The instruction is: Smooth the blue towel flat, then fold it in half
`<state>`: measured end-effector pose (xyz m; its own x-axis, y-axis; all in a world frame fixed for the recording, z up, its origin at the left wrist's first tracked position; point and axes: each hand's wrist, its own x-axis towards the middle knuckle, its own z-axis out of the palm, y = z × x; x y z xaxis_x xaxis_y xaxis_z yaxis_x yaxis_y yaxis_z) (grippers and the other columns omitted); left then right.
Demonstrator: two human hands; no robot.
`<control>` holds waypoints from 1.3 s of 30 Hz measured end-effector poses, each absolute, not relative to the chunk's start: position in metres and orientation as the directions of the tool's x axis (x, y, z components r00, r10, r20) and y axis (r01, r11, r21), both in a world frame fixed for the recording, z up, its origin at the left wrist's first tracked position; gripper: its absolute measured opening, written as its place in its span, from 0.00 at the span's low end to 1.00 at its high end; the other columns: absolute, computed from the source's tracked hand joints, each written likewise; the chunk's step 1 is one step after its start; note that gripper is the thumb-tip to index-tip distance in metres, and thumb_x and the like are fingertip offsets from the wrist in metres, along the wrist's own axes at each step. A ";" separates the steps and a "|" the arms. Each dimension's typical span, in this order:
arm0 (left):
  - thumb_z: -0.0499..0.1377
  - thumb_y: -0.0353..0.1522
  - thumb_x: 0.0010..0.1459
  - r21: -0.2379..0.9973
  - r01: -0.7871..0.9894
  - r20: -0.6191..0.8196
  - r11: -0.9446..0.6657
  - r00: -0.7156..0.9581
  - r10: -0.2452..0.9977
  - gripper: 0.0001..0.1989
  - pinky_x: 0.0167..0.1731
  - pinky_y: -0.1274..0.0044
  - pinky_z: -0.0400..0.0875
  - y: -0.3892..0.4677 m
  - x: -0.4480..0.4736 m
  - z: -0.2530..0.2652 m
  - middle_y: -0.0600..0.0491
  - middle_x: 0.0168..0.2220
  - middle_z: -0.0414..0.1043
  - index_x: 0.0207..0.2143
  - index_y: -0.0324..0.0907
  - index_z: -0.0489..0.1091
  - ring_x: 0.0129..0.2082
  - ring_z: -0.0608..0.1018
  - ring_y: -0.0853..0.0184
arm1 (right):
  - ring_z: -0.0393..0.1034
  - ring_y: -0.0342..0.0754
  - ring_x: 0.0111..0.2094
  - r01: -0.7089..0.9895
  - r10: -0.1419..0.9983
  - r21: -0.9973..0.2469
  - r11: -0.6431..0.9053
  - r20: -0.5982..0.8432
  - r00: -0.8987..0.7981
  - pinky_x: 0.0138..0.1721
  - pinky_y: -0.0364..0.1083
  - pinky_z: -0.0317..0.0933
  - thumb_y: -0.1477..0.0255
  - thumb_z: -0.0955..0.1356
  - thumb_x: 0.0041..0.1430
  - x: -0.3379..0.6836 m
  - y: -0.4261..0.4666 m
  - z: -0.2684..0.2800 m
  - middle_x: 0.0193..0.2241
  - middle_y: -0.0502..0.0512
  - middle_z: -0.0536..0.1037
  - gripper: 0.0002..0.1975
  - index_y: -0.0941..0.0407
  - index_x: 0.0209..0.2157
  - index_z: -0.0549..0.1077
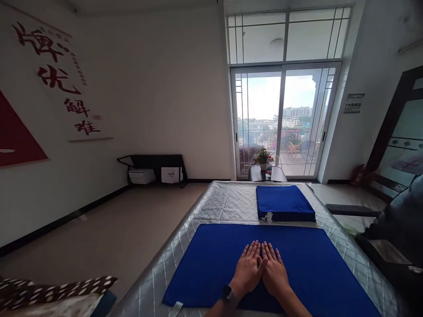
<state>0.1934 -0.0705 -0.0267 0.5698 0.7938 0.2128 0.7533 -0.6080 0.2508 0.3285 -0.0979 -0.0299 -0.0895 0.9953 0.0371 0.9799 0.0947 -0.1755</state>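
Observation:
A blue cloth (211, 264) lies spread flat across the near part of the covered table, with a white tag at its lower left corner. My left hand (248, 267), a dark watch on its wrist, rests palm down on the middle of this cloth. Beside it, touching, my right hand (274, 269) lies palm down too. Both hands have their fingers stretched forward, and neither holds anything. Beyond them sits a neat stack of folded blue cloths (284, 201), with white tags sticking out at its front left.
A silver quilted cover (224, 198) drapes the table. Behind it, a small dark table (256, 174) bears a potted plant (262, 158) and a bottle (269, 167). At right is a person in dark clothing (399, 215). A polka-dot cloth (66, 290) lies at lower left.

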 end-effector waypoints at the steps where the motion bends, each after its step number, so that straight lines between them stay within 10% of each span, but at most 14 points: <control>1: 0.34 0.44 0.72 0.247 0.751 0.222 -0.613 0.571 0.790 0.31 0.68 0.62 0.50 -0.070 0.192 -0.029 0.49 0.70 0.49 0.70 0.39 0.49 0.71 0.50 0.61 | 0.37 0.53 0.71 0.980 0.995 -0.177 0.095 0.038 -0.089 0.69 0.58 0.35 0.61 0.48 0.69 0.328 -0.098 -0.031 0.70 0.56 0.47 0.30 0.57 0.69 0.48; 39: 0.38 0.41 0.72 0.279 0.736 0.193 -0.616 0.586 0.787 0.29 0.68 0.62 0.49 -0.064 0.191 -0.028 0.53 0.72 0.44 0.71 0.44 0.38 0.71 0.49 0.61 | 0.34 0.53 0.71 0.964 0.992 -0.235 0.125 0.063 -0.113 0.69 0.60 0.34 0.56 0.46 0.70 0.331 -0.095 -0.032 0.70 0.50 0.47 0.30 0.51 0.69 0.45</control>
